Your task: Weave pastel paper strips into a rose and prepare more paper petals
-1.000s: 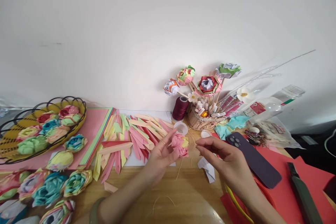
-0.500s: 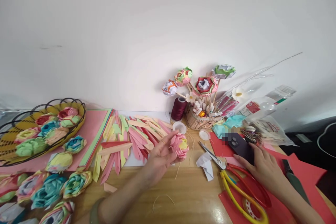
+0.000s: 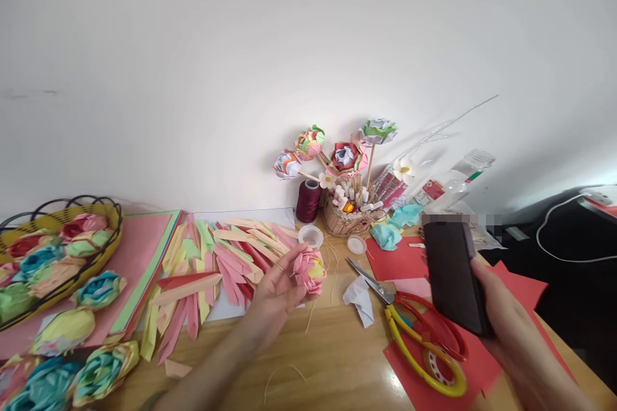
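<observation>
Between the thumb and fingers of my left hand (image 3: 274, 298) is a pink paper flower (image 3: 310, 271) with a yellow centre, held above the wooden table. A thread hangs below it. My right hand (image 3: 504, 305) grips a dark smartphone (image 3: 456, 279) by its right side, raised upright with its black screen toward me. The fingers behind the phone are mostly hidden. Scissors (image 3: 385, 295) with one red and one yellow handle loop lie left of and below the phone, partly on red paper (image 3: 393, 263). Close to their blades is a crumpled white paper scrap (image 3: 359, 300).
Folded paper strips (image 3: 193, 270) spread left of my left hand. Paper flowers (image 3: 103, 369) lie at lower left beside a yellow basket (image 3: 113, 250). Along the wall stand a maroon thread spool (image 3: 308, 201), a woven holder (image 3: 344, 221) with stemmed flowers, and a clear bottle (image 3: 463, 176).
My right hand has lifted the phone off the red paper and turned its screen toward me. My left hand still holds the flower. The whole view has shifted to the right.
</observation>
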Motion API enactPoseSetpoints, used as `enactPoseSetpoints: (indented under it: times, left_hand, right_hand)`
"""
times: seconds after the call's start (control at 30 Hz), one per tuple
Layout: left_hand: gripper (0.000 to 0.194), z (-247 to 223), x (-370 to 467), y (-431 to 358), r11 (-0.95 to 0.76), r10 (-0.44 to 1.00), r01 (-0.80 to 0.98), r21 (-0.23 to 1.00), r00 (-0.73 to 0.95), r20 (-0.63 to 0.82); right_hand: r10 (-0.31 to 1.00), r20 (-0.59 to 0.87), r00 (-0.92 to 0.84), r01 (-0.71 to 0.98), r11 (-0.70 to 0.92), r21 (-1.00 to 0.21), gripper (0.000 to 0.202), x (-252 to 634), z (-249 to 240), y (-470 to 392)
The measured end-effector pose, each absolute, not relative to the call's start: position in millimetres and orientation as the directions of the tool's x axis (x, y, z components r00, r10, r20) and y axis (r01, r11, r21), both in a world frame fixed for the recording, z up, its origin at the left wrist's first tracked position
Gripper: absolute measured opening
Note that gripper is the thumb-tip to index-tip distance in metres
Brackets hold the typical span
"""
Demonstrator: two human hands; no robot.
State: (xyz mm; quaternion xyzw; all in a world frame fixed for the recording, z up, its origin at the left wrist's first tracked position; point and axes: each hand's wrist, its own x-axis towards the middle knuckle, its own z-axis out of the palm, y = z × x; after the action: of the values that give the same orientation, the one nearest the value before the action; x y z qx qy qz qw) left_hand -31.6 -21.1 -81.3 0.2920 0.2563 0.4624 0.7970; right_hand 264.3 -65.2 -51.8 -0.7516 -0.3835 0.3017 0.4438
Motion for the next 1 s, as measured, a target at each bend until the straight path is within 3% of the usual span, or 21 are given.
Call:
enactPoseSetpoints:
  times: [0.07,0.17,0.63,0.8,0.9,1.0]
  left_hand:
    - [0.049,-80.6,-31.8,-21.6,0.403,0.886,-0.582,0.706,0.44,-0.143]
    - [0.049,-80.9,-32.1,-21.3,0.402,0.886,-0.581,0.707,0.44,-0.142]
    - [0.051,-80.5,-32.2,-21.4,0.416,0.884,-0.568,0.71,0.435,-0.17]
    - [0.049,-80.9,-32.1,-21.3,0.423,0.881,-0.559,0.713,0.439,-0.178]
    - [0.049,-81.8,-31.9,-21.0,0.423,0.88,-0.554,0.717,0.439,-0.179]
    - [0.048,-82.2,-31.5,-21.1,0.416,0.886,-0.558,0.719,0.428,-0.18]
  right_hand:
    - [0.783,-0.402,0.474,-0.138,-0.385,-0.913,0.058,255.1,-39.7,-65.0]
    - [0.746,-0.551,0.374,-0.423,-0.392,-0.817,0.052,245.1,-28.5,-62.9]
    - [0.77,-0.62,0.153,-0.638,-0.402,-0.657,0.051,242.1,-26.1,-66.5]
    - [0.787,-0.598,0.152,-0.547,-0.436,-0.714,0.034,254.2,-33.5,-58.7]
    - [0.8,-0.531,0.279,-0.276,-0.463,-0.842,0.029,270.6,-42.9,-45.9]
    - [0.852,-0.323,0.412,0.065,-0.381,-0.922,0.031,285.6,-50.8,-33.1]
